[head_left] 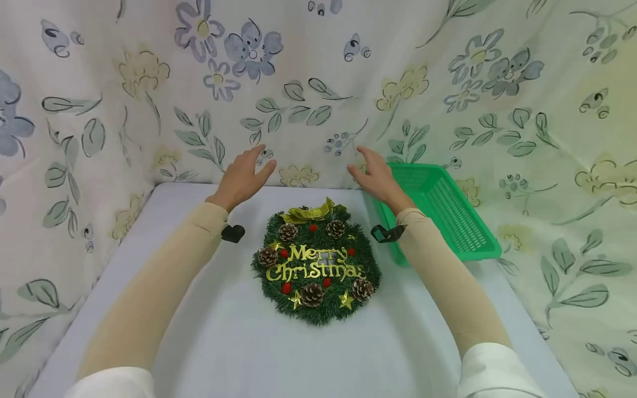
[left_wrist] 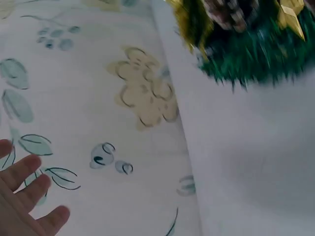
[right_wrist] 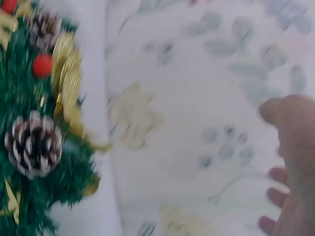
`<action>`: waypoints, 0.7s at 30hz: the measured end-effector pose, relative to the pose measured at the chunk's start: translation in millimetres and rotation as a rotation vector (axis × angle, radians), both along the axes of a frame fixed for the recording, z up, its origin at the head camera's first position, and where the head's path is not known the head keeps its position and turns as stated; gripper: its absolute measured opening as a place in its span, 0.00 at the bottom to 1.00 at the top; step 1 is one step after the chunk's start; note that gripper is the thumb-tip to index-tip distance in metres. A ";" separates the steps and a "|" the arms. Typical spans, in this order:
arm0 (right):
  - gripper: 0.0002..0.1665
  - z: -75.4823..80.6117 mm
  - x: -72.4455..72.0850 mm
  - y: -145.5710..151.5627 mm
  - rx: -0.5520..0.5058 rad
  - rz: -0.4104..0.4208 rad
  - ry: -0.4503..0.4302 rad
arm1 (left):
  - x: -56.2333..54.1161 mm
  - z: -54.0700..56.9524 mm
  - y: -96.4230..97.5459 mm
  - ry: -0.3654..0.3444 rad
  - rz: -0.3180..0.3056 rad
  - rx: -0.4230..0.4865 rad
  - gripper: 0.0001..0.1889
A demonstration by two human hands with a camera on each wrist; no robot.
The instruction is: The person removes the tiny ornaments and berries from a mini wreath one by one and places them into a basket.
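Near the middle of a white table (head_left: 308, 359) lies a Christmas wreath (head_left: 318, 239) of green tinsel, flat and face up. Roughly round, it has no marked long axis; its direction comes from its decoration. A gold bow (head_left: 311, 213) sits on the rim farthest from the person, so the wreath's top points away toward the back of the table. Gold lettering (head_left: 316, 272), reading "Merry Christmas", runs left to right across the centre in two lines, upright for the person. Brown pine cones (head_left: 312, 295), red berries and gold stars are set about it.

Two arms in beige sleeves (head_left: 139, 309) reach forward, one on either side of the wreath, a dark device at each wrist. The left hand (head_left: 244, 177) is raised beyond the wreath to the left, its fingers loosely extended and apart, the thumb well away from them; it holds nothing. The right hand (head_left: 378, 177) mirrors it on the right, relaxed and open between thumb and fingers, likewise with nothing in its grasp. Neither touches the wreath.

To the wreath's right stands a green plastic basket (head_left: 485, 253), its long axis slanting from the far edge toward the near right; the right arm partly covers it. Flower-patterned cloth (head_left: 298, 66) hangs behind.
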State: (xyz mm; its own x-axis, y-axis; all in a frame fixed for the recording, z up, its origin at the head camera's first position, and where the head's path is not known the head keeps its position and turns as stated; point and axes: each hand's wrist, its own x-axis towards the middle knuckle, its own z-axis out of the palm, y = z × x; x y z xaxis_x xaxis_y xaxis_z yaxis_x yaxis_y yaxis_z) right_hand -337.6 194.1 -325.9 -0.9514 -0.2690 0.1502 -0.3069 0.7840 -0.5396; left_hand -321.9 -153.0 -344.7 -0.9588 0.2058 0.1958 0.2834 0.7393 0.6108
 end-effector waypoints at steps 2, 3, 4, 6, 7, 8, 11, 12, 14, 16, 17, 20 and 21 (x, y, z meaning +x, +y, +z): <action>0.39 0.3 12.8 3.3 -0.056 0.024 -0.014 | 5.7 -5.6 -3.8 -0.052 -0.011 0.101 0.40; 0.37 0.3 19.5 4.4 -0.085 0.038 -0.019 | 8.5 -8.9 -6.2 -0.074 -0.014 0.153 0.39; 0.35 0.1 26.6 4.9 -0.119 0.052 -0.026 | 11.2 -12.1 -8.5 -0.091 -0.018 0.204 0.39; 0.32 -1.4 43.1 5.8 -0.175 0.085 -0.036 | 17.9 -21.2 -13.5 -0.108 -0.023 0.298 0.37; 0.30 -3.9 50.8 6.6 -0.196 0.106 -0.040 | 21.4 -27.2 -15.7 -0.108 -0.021 0.333 0.36; 0.29 -6.5 59.8 7.5 -0.217 0.125 -0.054 | 25.8 -34.1 -17.3 -0.114 -0.021 0.372 0.35; 0.26 -17.9 86.8 12.6 -0.230 0.174 -0.094 | 40.9 -58.5 -20.2 -0.137 -0.045 0.487 0.34; 0.25 -22.0 95.4 15.2 -0.230 0.184 -0.106 | 45.8 -66.4 -20.0 -0.150 -0.064 0.531 0.34; 0.24 -29.6 110.8 20.0 -0.230 0.197 -0.114 | 54.4 -81.0 -18.9 -0.179 -0.097 0.615 0.34; 0.23 -37.7 122.1 24.3 -0.245 0.210 -0.105 | 59.9 -93.2 -17.8 -0.211 -0.118 0.695 0.35; 0.22 -41.6 127.0 26.1 -0.256 0.215 -0.106 | 62.1 -98.5 -17.5 -0.234 -0.121 0.743 0.35; 0.21 -55.8 137.3 30.4 -0.283 0.239 -0.123 | 66.1 -114.1 -19.6 -0.311 -0.100 0.880 0.35; 0.21 -61.2 139.2 31.5 -0.293 0.247 -0.134 | 66.9 -119.2 -20.9 -0.334 -0.092 0.925 0.35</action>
State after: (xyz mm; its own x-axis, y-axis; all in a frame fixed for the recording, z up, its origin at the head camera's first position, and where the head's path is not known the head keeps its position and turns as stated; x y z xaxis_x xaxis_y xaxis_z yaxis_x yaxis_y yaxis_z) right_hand -198.3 225.5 -387.1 -0.8800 -0.4559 0.1332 -0.3780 0.5024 -0.7776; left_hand -255.0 -173.9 -463.9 -0.9820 0.1848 0.0394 0.0237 -0.0861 0.9960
